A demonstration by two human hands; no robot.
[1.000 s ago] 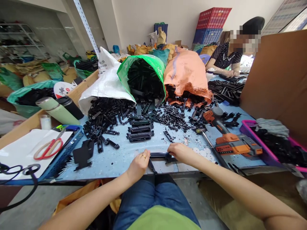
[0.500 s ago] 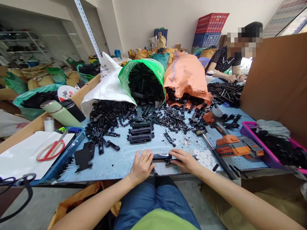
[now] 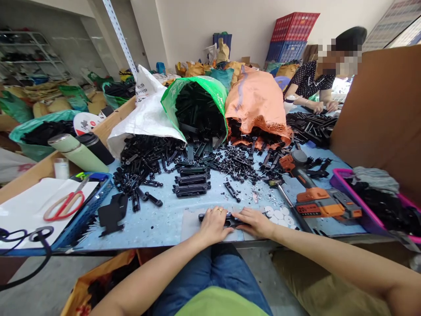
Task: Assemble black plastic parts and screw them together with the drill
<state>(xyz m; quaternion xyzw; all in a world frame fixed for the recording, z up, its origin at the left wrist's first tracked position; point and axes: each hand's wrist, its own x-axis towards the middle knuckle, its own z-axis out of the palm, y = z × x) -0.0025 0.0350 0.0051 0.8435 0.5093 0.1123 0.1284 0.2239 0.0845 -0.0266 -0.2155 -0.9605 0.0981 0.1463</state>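
Close to the table's front edge, my left hand (image 3: 214,224) and my right hand (image 3: 255,221) are both closed on one long black plastic part (image 3: 231,221). Its left end sticks out past my left hand, while my right fingers cover its other end. Under it lies a pale flat sheet (image 3: 188,221). Beyond my hands, a short row of similar black plastic parts (image 3: 191,189) is lined up, and a small black link piece (image 3: 232,192) lies by itself. White discs (image 3: 279,216) are scattered to the right of my right hand.
An orange cordless drill (image 3: 317,204) and a hammer (image 3: 286,197) lie at right, before a pink basket (image 3: 335,175). Red scissors (image 3: 64,206) rest on a blue basket at left. White (image 3: 144,118), green (image 3: 166,103) and orange sacks (image 3: 256,101) spill black parts. A co-worker (image 3: 309,83) sits beyond.
My left hand has slid right, closer to my right hand, and wraps further over the black part. The part's left end now shows outside my left hand.
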